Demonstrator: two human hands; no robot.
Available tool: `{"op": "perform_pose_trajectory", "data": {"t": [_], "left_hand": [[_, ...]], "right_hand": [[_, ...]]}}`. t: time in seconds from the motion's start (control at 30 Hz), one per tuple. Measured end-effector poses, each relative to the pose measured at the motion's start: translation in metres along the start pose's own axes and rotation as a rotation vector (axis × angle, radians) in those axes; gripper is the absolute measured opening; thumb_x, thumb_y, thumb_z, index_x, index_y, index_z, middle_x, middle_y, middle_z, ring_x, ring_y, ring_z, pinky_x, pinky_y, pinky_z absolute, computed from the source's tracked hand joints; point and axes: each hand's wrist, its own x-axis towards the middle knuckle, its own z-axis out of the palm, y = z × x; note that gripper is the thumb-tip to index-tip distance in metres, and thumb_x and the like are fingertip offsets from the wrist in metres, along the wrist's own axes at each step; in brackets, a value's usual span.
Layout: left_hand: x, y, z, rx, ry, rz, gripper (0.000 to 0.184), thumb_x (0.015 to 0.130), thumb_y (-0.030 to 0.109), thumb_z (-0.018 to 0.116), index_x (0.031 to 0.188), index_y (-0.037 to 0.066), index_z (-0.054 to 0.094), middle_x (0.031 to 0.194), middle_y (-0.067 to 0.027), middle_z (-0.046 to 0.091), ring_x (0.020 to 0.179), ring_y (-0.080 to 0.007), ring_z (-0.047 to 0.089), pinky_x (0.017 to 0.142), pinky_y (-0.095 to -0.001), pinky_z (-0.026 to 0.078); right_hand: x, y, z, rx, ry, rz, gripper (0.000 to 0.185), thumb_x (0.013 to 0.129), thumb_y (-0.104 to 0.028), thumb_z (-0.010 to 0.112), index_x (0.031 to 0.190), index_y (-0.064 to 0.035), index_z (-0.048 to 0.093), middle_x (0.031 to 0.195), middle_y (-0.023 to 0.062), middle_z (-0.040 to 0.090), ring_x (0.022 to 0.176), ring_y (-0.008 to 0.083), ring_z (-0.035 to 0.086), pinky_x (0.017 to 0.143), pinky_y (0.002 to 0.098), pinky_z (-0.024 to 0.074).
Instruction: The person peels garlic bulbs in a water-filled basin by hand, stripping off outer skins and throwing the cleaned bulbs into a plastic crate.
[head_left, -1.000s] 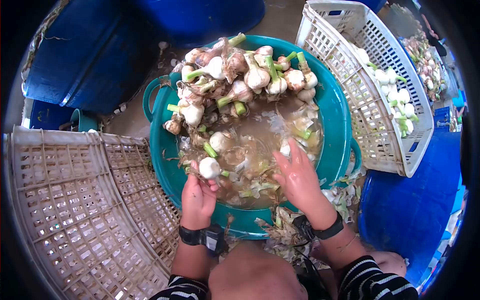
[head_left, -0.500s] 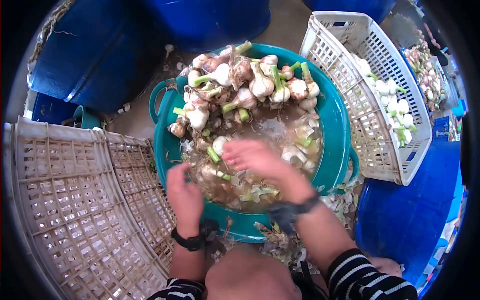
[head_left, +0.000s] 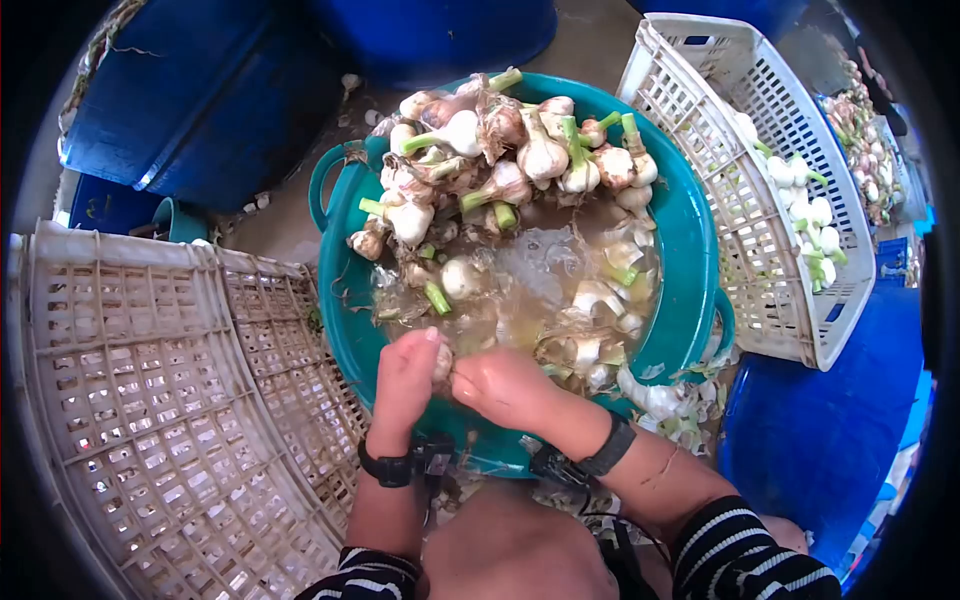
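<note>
A round green tub (head_left: 688,250) holds murky water, loose skins and a heap of garlic bulbs (head_left: 541,156) with green stems at its far side. Over the tub's near left part, my left hand (head_left: 406,380) is closed around a garlic bulb (head_left: 442,364), mostly hidden by the fingers. My right hand (head_left: 500,385) is closed right beside it, its fingers pressed against the bulb's right side; what they pinch is too small to make out. A peeled white bulb (head_left: 461,278) floats in the water just beyond the hands.
A white crate (head_left: 735,210) with clean bulbs (head_left: 808,215) stands at the right. Another crate (head_left: 150,400) fills the left. Blue barrels (head_left: 200,100) stand at the back left, and a blue barrel (head_left: 820,400) is at the right. Peeled skins (head_left: 675,400) lie by the tub's near right edge.
My right hand has come left from over the water and closed beside my left hand. The white bulb in my left hand is gone from it; a different-looking bulb is there now.
</note>
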Motion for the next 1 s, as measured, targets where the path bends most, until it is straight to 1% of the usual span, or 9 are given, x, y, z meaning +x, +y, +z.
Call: {"op": "perform_pose_trajectory", "data": {"t": [0.17, 0.27, 0.33, 0.47, 0.53, 0.63, 0.87, 0.93, 1.0], "left_hand": [[-0.003, 0.006, 0.009, -0.284, -0.135, -0.197, 0.038, 0.092, 0.029, 0.037, 0.097, -0.001, 0.059, 0.071, -0.0009, 0.057, 0.056, -0.0064, 0.050, 0.048, -0.0197, 0.038], [0.002, -0.001, 0.009, -0.197, -0.163, 0.121, 0.042, 0.092, 0.032, 0.037, 0.109, -0.002, 0.056, 0.083, -0.0041, 0.060, 0.069, -0.0095, 0.054, 0.060, -0.0216, 0.044], [0.002, 0.010, 0.002, -0.301, -0.215, -0.004, 0.039, 0.089, 0.024, 0.047, 0.119, -0.001, 0.051, 0.095, -0.0053, 0.057, 0.083, -0.0100, 0.054, 0.073, -0.0246, 0.044], [-0.001, 0.022, 0.005, 0.046, -0.296, -0.222, 0.043, 0.082, 0.016, 0.058, 0.122, 0.002, 0.049, 0.102, -0.0099, 0.057, 0.090, -0.0161, 0.055, 0.080, -0.0282, 0.043], [-0.009, 0.022, 0.016, 0.348, -0.132, 0.406, 0.054, 0.071, 0.008, 0.067, 0.122, 0.005, 0.049, 0.103, -0.0130, 0.058, 0.093, -0.0220, 0.056, 0.082, -0.0300, 0.043], [-0.007, 0.016, 0.017, 0.475, -0.143, 0.633, 0.060, 0.065, 0.006, 0.071, 0.122, 0.007, 0.050, 0.107, -0.0150, 0.057, 0.097, -0.0278, 0.055, 0.085, -0.0335, 0.043], [-0.013, 0.028, 0.020, 0.097, -0.158, 0.660, 0.051, 0.062, 0.003, 0.072, 0.112, 0.006, 0.058, 0.114, -0.0133, 0.056, 0.107, -0.0300, 0.051, 0.088, -0.0366, 0.043], [-0.018, 0.053, 0.017, 0.795, 0.000, 0.884, 0.042, 0.064, 0.001, 0.070, 0.105, 0.005, 0.061, 0.117, -0.0148, 0.055, 0.111, -0.0322, 0.050, 0.090, -0.0357, 0.043], [-0.012, 0.032, 0.016, 0.558, -0.132, 0.760, 0.038, 0.066, -0.001, 0.068, 0.103, 0.005, 0.062, 0.119, -0.0154, 0.054, 0.112, -0.0331, 0.050, 0.091, -0.0364, 0.042]], "right_hand": [[-0.002, 0.010, 0.004, 0.558, -0.004, 0.376, 0.023, 0.082, -0.023, 0.048, 0.076, -0.0023, 0.059, 0.062, 0.0149, 0.055, 0.059, 0.0267, 0.059, 0.051, 0.0428, 0.0433], [-0.005, 0.012, 0.001, 0.922, 0.015, 0.707, 0.023, 0.082, -0.021, 0.051, 0.076, -0.0005, 0.059, 0.058, 0.0122, 0.054, 0.057, 0.0208, 0.058, 0.050, 0.0388, 0.0432], [-0.010, 0.011, -0.002, 0.429, 0.092, 0.244, 0.025, 0.084, -0.020, 0.053, 0.071, 0.0007, 0.058, 0.058, 0.0080, 0.056, 0.053, 0.0187, 0.054, 0.049, 0.0343, 0.0415], [-0.003, 0.023, -0.003, -0.096, 0.355, -0.080, 0.024, 0.087, -0.015, 0.054, 0.068, 0.0006, 0.055, 0.065, 0.0020, 0.056, 0.058, 0.0067, 0.046, 0.054, 0.0258, 0.0376], [0.003, 0.028, -0.005, 0.713, 0.171, 0.573, 0.022, 0.086, -0.016, 0.057, 0.070, -0.0009, 0.058, 0.064, -0.0017, 0.054, 0.059, 0.0046, 0.041, 0.051, 0.0241, 0.0354], [0.003, 0.023, -0.018, 0.906, 0.078, 0.622, 0.021, 0.086, -0.016, 0.058, 0.071, -0.0011, 0.060, 0.063, -0.0021, 0.054, 0.058, 0.0046, 0.042, 0.049, 0.0238, 0.0346], [-0.006, 0.022, -0.022, 1.444, 0.087, 0.642, 0.017, 0.088, -0.020, 0.054, 0.085, -0.0051, 0.060, 0.066, -0.0003, 0.056, 0.050, 0.0047, 0.046, 0.039, 0.0200, 0.0330], [-0.009, 0.018, -0.027, 1.342, 0.102, 0.631, 0.017, 0.089, -0.020, 0.053, 0.085, -0.0052, 0.059, 0.066, -0.0005, 0.056, 0.050, 0.0048, 0.046, 0.039, 0.0202, 0.0327], [-0.013, 0.013, -0.030, 1.241, 0.111, 0.629, 0.017, 0.089, -0.020, 0.053, 0.085, -0.0053, 0.059, 0.067, -0.0007, 0.056, 0.050, 0.0050, 0.045, 0.039, 0.0204, 0.0323]]}}
